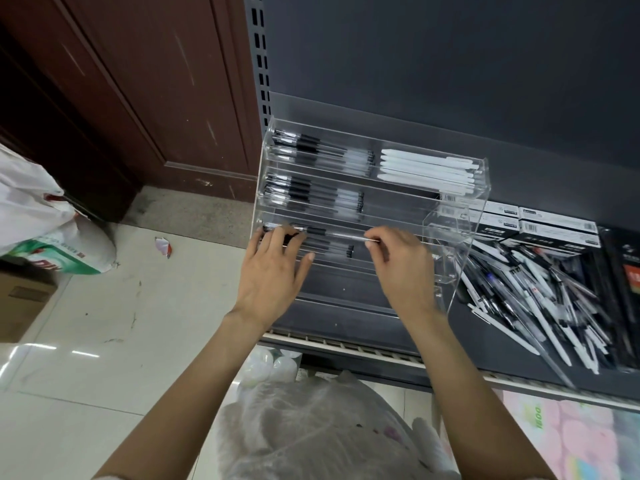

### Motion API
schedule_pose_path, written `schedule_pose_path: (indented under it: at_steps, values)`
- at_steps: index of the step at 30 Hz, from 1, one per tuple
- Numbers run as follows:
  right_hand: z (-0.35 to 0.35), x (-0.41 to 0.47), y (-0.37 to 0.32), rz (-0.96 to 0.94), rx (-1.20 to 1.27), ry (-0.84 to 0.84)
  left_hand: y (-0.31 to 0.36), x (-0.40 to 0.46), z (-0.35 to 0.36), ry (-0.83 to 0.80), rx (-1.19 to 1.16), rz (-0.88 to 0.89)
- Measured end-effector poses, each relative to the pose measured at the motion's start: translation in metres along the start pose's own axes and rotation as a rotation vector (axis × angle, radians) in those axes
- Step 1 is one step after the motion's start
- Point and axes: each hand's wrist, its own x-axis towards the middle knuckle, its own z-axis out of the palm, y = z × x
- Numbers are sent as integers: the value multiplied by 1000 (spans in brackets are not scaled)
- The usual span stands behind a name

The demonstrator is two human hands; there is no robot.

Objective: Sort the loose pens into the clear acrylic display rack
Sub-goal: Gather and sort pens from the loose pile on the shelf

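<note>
Dark grey metal shelf [346, 327] with slotted upright [259, 46] at its left edge and dark grey back panel [450, 64]. Boxed stock [557, 225] stacked in black-and-white cartons at the rear right of the shelf; a dark package with a red label [632, 268] at the far right edge (print unreadable). Left of the shelf: dark red-brown wooden door [121, 81]. Glossy pale floor tiles [104, 341], scuffed, with a small torn scrap [162, 245] lying on them. White plastic bag [31, 202] over a green-and-white sack [65, 254]; cardboard box [24, 303] below those. Translucent plastic bag [311, 427] at bottom centre, pastel packages [571, 441] beneath the shelf.
</note>
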Motion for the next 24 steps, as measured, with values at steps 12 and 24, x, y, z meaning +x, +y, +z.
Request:
schedule_pose_path:
  at_steps: [12,24]
  values:
    - [22,-2,-23,-42,-75,-133,-1,-4,1,5,14,17]
    - [-55,-70,19,30,27,-87,77,0,-38,422,-588,372]
